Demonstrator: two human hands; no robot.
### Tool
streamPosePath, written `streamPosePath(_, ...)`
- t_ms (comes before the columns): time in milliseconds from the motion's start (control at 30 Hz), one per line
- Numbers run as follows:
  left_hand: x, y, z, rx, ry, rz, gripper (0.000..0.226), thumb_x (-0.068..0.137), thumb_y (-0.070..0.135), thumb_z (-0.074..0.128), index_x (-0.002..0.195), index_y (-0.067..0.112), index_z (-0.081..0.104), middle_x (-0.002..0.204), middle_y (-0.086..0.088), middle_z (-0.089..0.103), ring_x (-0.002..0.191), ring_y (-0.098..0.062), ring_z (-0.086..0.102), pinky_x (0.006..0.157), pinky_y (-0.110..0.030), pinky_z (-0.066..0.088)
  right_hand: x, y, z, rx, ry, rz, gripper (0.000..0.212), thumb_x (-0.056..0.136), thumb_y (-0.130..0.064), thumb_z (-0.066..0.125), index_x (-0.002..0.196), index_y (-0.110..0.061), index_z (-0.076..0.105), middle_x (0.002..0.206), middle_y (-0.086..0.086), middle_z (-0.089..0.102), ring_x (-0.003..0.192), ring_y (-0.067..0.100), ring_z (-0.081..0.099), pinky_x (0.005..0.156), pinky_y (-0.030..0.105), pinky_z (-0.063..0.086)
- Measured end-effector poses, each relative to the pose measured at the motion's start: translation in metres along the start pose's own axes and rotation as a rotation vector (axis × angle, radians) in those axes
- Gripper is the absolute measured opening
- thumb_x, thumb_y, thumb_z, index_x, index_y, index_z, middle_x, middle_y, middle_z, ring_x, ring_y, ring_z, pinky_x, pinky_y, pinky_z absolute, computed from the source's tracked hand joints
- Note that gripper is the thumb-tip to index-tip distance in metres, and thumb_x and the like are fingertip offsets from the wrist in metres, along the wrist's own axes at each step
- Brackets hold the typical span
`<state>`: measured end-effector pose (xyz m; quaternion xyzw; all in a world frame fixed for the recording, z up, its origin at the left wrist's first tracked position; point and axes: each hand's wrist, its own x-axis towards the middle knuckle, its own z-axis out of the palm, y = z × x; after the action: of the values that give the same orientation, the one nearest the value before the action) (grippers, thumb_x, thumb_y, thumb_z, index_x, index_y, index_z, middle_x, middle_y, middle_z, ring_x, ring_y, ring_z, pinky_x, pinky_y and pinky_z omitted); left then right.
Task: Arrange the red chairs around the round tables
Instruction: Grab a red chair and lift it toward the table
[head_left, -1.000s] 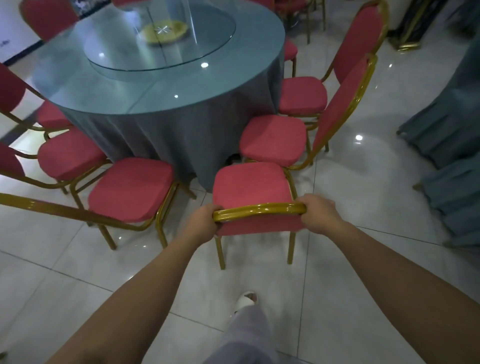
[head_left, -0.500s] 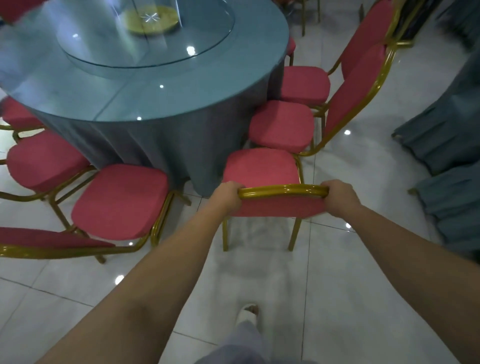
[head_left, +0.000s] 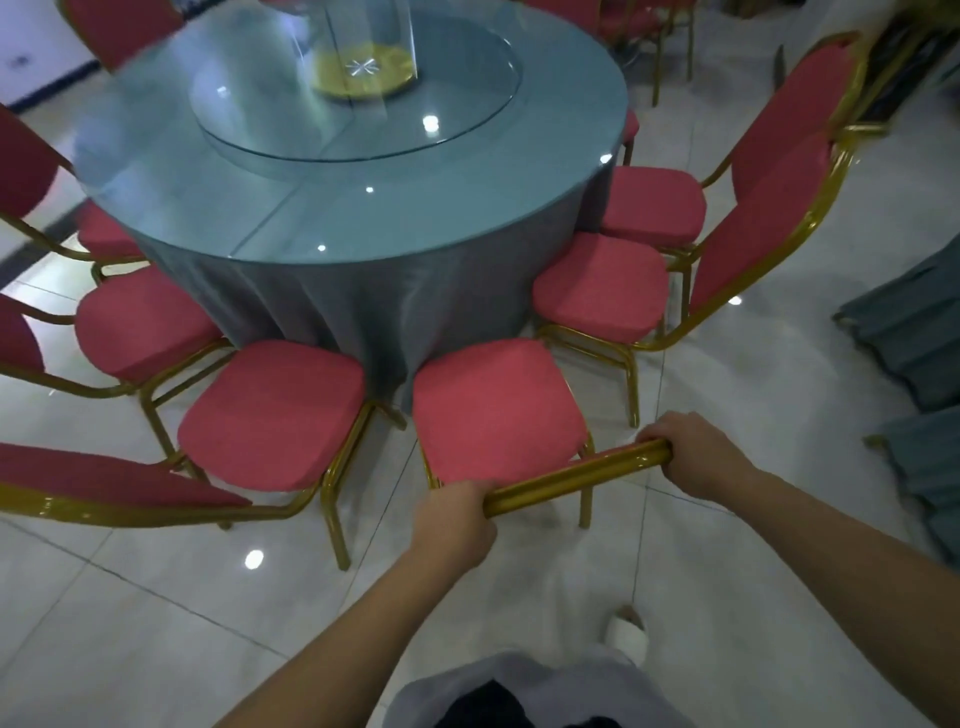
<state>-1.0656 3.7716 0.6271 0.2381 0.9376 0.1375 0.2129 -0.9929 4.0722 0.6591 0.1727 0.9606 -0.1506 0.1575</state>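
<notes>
Left grip (head_left: 454, 525) and right grip (head_left: 698, 457) are clasping, fingers curled, the gold metal rail (head_left: 576, 478) of the red padded chair (head_left: 493, 410), likely for steering it toward the round glass-topped worktop (head_left: 415, 218).

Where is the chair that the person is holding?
Head view, low centre: the held chair stands at the near edge of the round table, between two other red chairs, with the left hand and right hand gripping its back rail.

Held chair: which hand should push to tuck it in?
Left, probably. The left hand grips the held chair at the rail end farther from the round table; the right hand holds the nearer end.
</notes>
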Motion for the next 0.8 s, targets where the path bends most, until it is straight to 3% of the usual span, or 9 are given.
streamPosePath(67,0.004,0.0,-0.008,0.003,0.034,-0.011,0.047,0.079,0.013,0.049,0.113,0.044,0.062,0.084,0.006,0.068,0.081,-0.018,0.067,0.052,-0.024,0.034,0.013,-0.005,-0.004,0.003,0.006,-0.009,0.035,0.085,-0.002,0.056,0.098,-0.03,0.072,0.095,-0.004,0.063,0.094,0.02,0.057,0.084,0.047,0.052)
streamPosePath(133,0.009,0.005,-0.015,-0.017,0.059,-0.06,0.043,0.08,0.017,0.049,0.109,0.046,0.062,0.087,0.007,0.068,0.086,-0.018,0.066,0.056,-0.026,0.033,0.024,-0.006,-0.012,-0.006,-0.007,-0.02,0.032,0.085,-0.002,0.054,0.093,-0.027,0.072,0.093,-0.003,0.064,0.092,0.021,0.058,0.082,0.047,0.053)
streamPosePath(267,0.013,0.021,-0.016,-0.059,0.071,-0.156,0.023,0.083,0.025,0.052,0.099,0.036,0.064,0.084,0.008,0.065,0.087,-0.021,0.065,0.057,-0.028,0.034,0.04,0.003,-0.021,-0.002,-0.099,-0.086,0.029,0.083,-0.001,0.052,0.084,-0.024,0.07,0.087,0.0,0.065,0.086,0.02,0.059,0.081,0.047,0.053)
streamPosePath(400,0.014,0.035,-0.011,-0.024,0.062,-0.183,0.028,0.086,0.021,0.054,0.107,0.034,0.068,0.093,0.005,0.07,0.088,-0.021,0.066,0.066,-0.031,0.05,0.046,0.018,-0.029,-0.017,-0.171,-0.134,0.023,0.084,-0.006,0.05,0.081,-0.021,0.067,0.084,0.0,0.064,0.081,0.019,0.06,0.074,0.04,0.053)
streamPosePath(500,0.009,0.048,-0.006,-0.04,0.027,-0.178,0.036,0.088,0.016,0.051,0.113,0.037,0.066,0.098,0.005,0.07,0.091,-0.021,0.065,0.071,-0.031,0.051,0.045,0.034,-0.03,-0.006,-0.162,-0.175,0.021,0.085,-0.01,0.052,0.077,-0.026,0.063,0.079,-0.005,0.061,0.079,0.017,0.06,0.063,0.03,0.044)
streamPosePath(667,0.001,0.062,0.001,-0.154,0.066,-0.267,0.037,0.087,0.012,0.053,0.115,0.033,0.066,0.096,0.006,0.07,0.089,-0.017,0.064,0.067,-0.029,0.048,0.042,0.044,-0.02,0.037,-0.1,-0.205,0.026,0.082,-0.011,0.056,0.099,-0.031,0.06,0.098,-0.007,0.059,0.098,0.02,0.056,0.084,0.039,0.045)
streamPosePath(733,0.004,0.065,-0.004,-0.227,0.001,-0.273,0.033,0.085,0.015,0.059,0.112,0.033,0.066,0.085,0.01,0.066,0.081,-0.015,0.062,0.066,-0.029,0.051,0.043,0.047,-0.022,0.061,-0.126,-0.243,0.033,0.081,-0.017,0.059,0.109,-0.035,0.057,0.109,-0.007,0.057,0.109,0.02,0.052,0.094,0.045,0.045)
streamPosePath(800,0.009,0.074,-0.013,-0.234,-0.071,-0.284,0.04,0.083,0.026,0.067,0.121,0.035,0.06,0.087,0.012,0.062,0.075,-0.01,0.06,0.06,-0.025,0.049,0.043,0.058,-0.026,0.1,-0.173,-0.302,0.05,0.081,-0.027,0.062,0.128,-0.037,0.051,0.126,-0.008,0.052,0.12,0.019,0.045,0.101,0.048,0.042)
